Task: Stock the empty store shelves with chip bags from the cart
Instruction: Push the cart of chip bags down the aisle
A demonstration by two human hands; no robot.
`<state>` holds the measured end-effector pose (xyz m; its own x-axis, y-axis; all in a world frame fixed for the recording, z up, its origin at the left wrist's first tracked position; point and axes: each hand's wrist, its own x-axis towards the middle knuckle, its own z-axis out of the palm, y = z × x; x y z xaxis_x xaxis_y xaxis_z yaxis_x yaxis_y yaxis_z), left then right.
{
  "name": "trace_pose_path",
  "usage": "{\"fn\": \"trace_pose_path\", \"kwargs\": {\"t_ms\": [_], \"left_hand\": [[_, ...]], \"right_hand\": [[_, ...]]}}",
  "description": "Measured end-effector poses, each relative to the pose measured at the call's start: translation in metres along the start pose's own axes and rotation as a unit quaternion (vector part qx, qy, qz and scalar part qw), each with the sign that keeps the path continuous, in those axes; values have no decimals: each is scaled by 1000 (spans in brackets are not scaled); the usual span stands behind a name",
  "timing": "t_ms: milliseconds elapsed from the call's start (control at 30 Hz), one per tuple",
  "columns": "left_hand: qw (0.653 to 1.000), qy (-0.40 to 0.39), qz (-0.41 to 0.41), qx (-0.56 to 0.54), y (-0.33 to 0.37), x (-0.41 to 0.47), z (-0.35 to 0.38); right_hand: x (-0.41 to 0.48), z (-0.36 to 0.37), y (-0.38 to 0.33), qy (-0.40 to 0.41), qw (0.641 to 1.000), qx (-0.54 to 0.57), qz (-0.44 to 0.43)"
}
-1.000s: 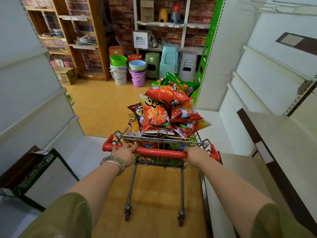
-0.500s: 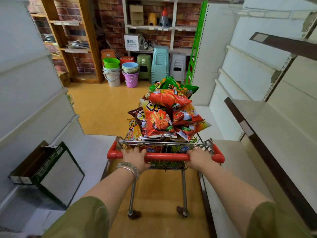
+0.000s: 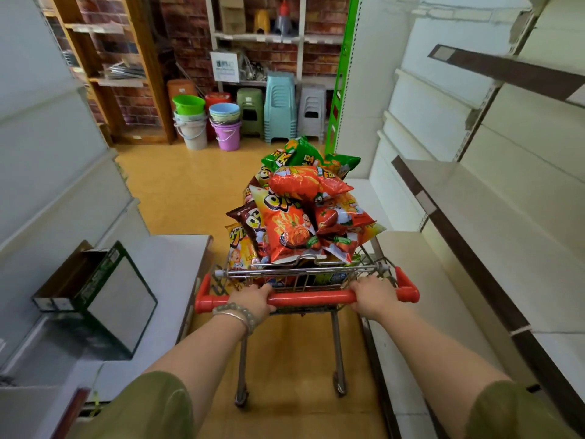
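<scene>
Your left hand [image 3: 253, 301] and right hand [image 3: 373, 296] both grip the red handle [image 3: 311, 298] of a small wire cart [image 3: 300, 273], one on each side of the bar's middle. The fingers of both hands curl over the top of the handle, held close together; their tips are hidden behind it. A beaded bracelet [image 3: 238, 315] sits on your left wrist. The cart is heaped well above its rim with chip bags [image 3: 294, 226]: orange and red ones on top, green ones at the cart's far end, a brown one on its left side. Pale shelves [image 3: 506, 223] rise close on the cart's right and left. An open dark box [image 3: 98, 296] lies on the low shelf left of the cart. Beyond the cart, buckets [image 3: 226, 134] and stacked stools [image 3: 280, 106] stand against a brick wall [image 3: 190, 42].
</scene>
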<state>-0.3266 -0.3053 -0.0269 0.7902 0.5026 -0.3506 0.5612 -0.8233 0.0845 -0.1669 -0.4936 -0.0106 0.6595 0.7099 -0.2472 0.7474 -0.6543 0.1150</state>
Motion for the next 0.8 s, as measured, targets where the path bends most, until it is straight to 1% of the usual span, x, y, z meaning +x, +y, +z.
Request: {"fn": "trace_pose_path", "kwargs": {"t_ms": [67,167,333,533,800], "left_hand": [[999,13,-16,-24,2,-21,13],[999,38,-24,-18,7,-54,35],[999,12,-32,-5,16,-112,60],[998,24,-62,9,34,-196,95],[997,26,-75,3,56,-312,133]], "right_hand": [[-17,7,-4,-10,1000,-20,-6],[-48,21,-9,-15,1000,-19,-11],[-114,42,-13,-10,998,66,-22],[-198,68,-17,-8,997,58,-56],[-310,101,-31,-3,996,74,-58]]}}
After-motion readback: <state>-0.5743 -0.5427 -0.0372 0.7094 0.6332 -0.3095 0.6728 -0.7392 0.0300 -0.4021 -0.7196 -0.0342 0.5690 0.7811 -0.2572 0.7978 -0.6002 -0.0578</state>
